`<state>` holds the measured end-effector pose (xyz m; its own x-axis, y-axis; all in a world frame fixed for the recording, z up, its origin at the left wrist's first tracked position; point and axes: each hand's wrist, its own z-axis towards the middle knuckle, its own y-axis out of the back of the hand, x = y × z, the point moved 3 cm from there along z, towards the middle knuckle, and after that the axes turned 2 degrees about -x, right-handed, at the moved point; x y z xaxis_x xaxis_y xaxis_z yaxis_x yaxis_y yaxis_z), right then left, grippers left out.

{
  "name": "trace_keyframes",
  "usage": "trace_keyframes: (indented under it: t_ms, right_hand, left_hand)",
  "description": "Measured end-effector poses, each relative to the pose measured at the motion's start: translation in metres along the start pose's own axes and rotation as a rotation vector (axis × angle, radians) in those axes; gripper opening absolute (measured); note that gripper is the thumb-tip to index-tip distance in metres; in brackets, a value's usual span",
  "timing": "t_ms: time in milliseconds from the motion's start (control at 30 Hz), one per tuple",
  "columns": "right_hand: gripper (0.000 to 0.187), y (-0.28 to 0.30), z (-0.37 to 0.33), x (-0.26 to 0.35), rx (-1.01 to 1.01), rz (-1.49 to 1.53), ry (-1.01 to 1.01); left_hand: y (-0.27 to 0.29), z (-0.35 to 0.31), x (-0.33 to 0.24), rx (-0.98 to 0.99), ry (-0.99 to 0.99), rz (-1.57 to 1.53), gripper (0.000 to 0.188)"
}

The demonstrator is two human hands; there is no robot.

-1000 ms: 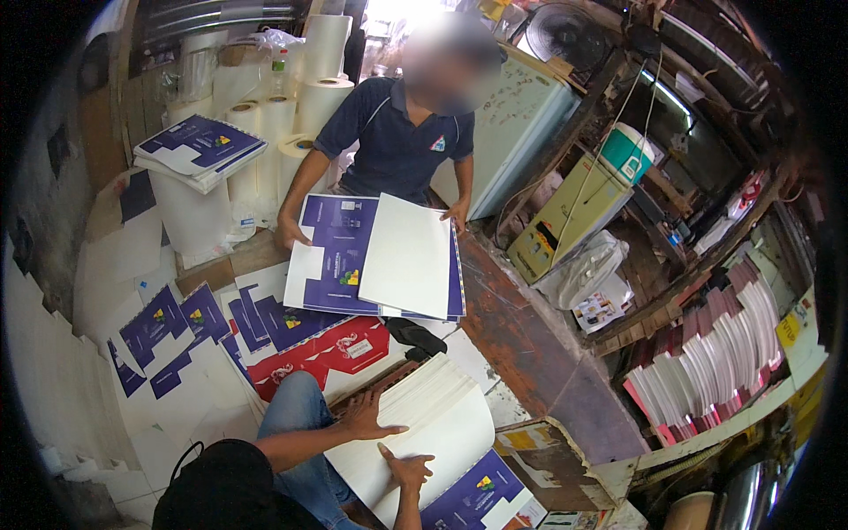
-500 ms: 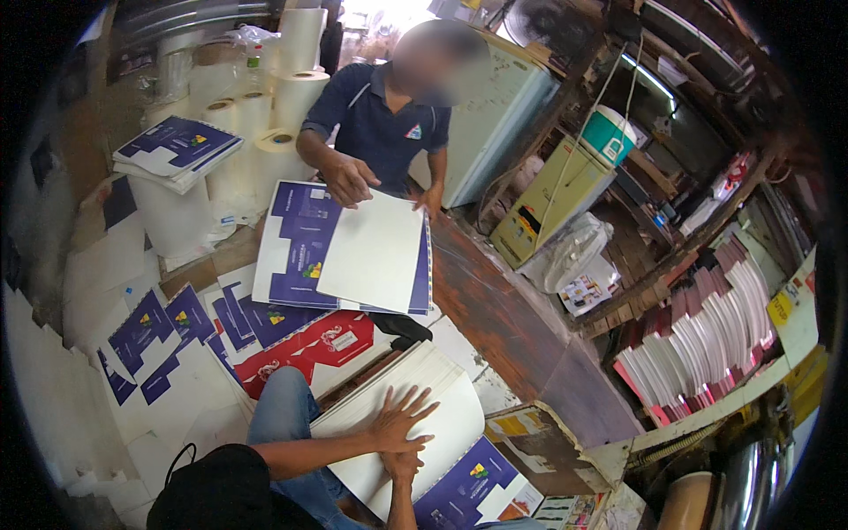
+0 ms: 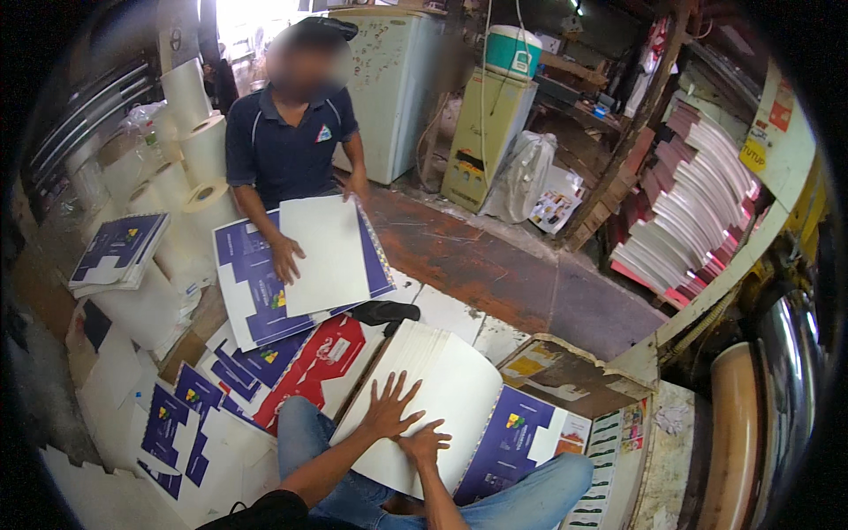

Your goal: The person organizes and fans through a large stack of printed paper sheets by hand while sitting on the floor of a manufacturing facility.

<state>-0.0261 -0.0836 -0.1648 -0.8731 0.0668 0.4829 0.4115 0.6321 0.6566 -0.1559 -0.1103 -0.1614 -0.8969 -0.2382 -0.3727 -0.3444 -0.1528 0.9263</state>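
A thick stack of white sheets [image 3: 468,375] lies across my lap, its leaves fanned a little at the far edge. On top of it my left hand [image 3: 387,411] rests flat with fingers spread. Close beside, my right hand [image 3: 424,443] presses on the same stack, fingers apart; neither hand grips anything. A purple printed sheet [image 3: 505,437] with white panels sticks out from under the stack on the right. Facing me, a person in a dark polo shirt [image 3: 291,141] has hands on a white sheet [image 3: 329,256] lying over purple printed sheets [image 3: 252,274].
A red printed sheet [image 3: 314,371] and purple cut-outs [image 3: 172,424] cover the floor to the left. Film rolls [image 3: 205,146] and a sheet pile [image 3: 119,249] stand behind them. A cardboard box [image 3: 565,375] and large rollers [image 3: 731,433] are at the right.
My hands, overlapping before, now lie side by side on the stack. The other person's raised hand has come down onto the sheets. My view has turned, shifting the far scene left.
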Motion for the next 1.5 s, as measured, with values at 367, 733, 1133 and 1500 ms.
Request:
trace_keyframes:
  t_ms: [367, 733, 1133, 1500]
  right_hand:
    - [0.17, 0.022, -0.01, 0.004, 0.043, 0.033, -0.094]
    - [0.165, 0.008, -0.015, 0.022, 0.033, -0.116, -0.102]
    - [0.177, 0.018, 0.006, -0.005, 0.058, 0.082, -0.219]
    - [0.172, -0.006, 0.008, 0.021, -0.056, -0.075, -0.353]
  left_hand:
    - [0.022, -0.109, 0.013, 0.421, 0.491, -0.204, 0.183]
    - [-0.019, -0.104, 0.049, 0.467, 0.536, -0.256, 0.188]
    - [-0.033, -0.099, 0.069, 0.59, 0.537, -0.39, 0.188]
    - [-0.059, -0.097, 0.098, 0.591, 0.511, -0.415, 0.187]
